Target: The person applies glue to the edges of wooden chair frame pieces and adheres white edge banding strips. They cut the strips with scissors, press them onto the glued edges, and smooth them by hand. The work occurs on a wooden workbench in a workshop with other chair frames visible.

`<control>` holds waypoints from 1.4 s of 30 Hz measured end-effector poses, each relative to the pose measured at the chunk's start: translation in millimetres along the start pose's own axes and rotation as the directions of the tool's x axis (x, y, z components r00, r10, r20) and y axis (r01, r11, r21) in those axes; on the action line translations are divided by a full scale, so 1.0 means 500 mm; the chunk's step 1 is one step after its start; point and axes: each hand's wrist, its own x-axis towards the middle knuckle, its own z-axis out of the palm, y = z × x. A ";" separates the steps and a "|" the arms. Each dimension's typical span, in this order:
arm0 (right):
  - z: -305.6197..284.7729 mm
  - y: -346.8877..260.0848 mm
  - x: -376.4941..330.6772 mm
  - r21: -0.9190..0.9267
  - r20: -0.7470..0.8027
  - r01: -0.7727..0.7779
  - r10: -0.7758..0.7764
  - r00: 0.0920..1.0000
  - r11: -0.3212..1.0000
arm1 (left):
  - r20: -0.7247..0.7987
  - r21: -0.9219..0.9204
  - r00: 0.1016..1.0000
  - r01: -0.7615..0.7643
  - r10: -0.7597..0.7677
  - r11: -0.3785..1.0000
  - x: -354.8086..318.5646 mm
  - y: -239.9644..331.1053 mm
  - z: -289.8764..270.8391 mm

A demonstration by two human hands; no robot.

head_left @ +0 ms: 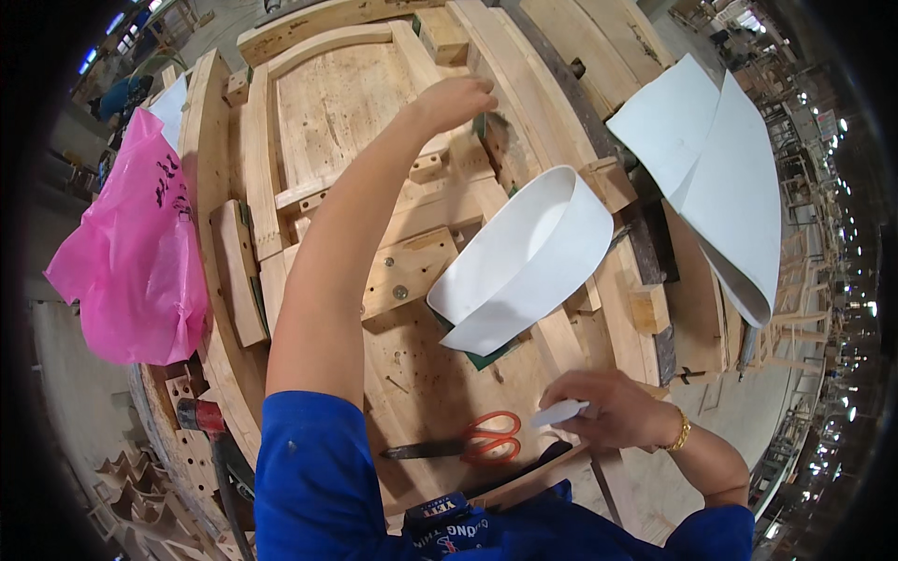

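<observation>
Mostly wooden bench (412, 374), workshop around; pink bag (131, 252) contents hidden; right hand (613, 407) grip pinches white strip (559, 412), left hand (458, 98) grip unclear.

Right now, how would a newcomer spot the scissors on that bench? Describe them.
Start at the big round wooden workbench covered in jig blocks. Near its closest edge, just left of the right hand, which pinches a small white strip, lie the scissors, flat, blades pointing left. Their orange-red loop handles set them apart: everything around is bare wood or white sheet.
</observation>
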 end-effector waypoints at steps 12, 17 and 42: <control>-0.008 0.006 0.041 0.049 -0.032 0.154 -0.152 0.988 0.987 | -0.108 -0.350 0.965 0.188 -0.239 0.918 -0.050 0.013 0.048; -0.007 0.008 0.040 0.056 -0.031 0.158 -0.156 0.987 0.986 | -0.108 -0.415 0.861 0.415 -0.496 0.810 -0.078 0.003 0.069; 0.013 0.018 0.061 0.038 -0.031 0.240 -0.239 0.971 0.970 | -0.134 -0.391 0.770 0.537 -0.624 0.747 -0.080 0.053 0.099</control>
